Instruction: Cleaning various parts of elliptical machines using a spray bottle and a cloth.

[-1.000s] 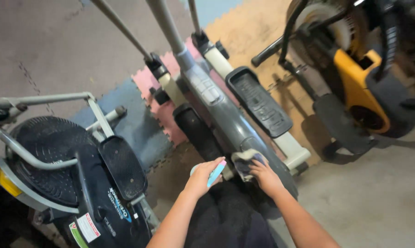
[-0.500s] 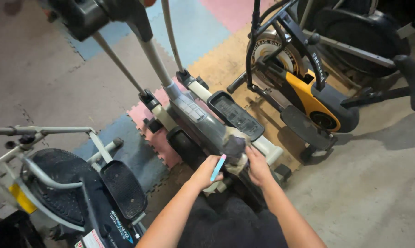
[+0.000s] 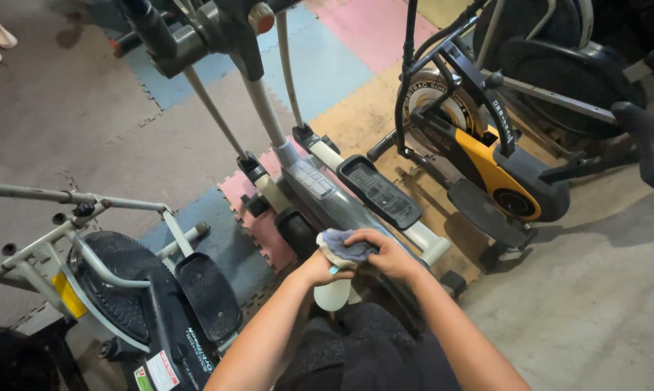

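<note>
Right below us, our left hand (image 3: pixel 318 269) is wrapped around a white spray bottle (image 3: pixel 334 293), and the bottle points down. Our right hand (image 3: pixel 390 255) is closed on a blue-grey cloth (image 3: pixel 345 246) and presses it on the grey machine (image 3: pixel 327 199). To wipe well, we think we should keep the cloth flat and rub slowly, with the bottle held away from the rubbing. A black foot pedal (image 3: pixel 379 191) sits just past the cloth. Farther off stands a yellow and black bike (image 3: pixel 497 170) on soft floor mats (image 3: pixel 341 65).
</note>
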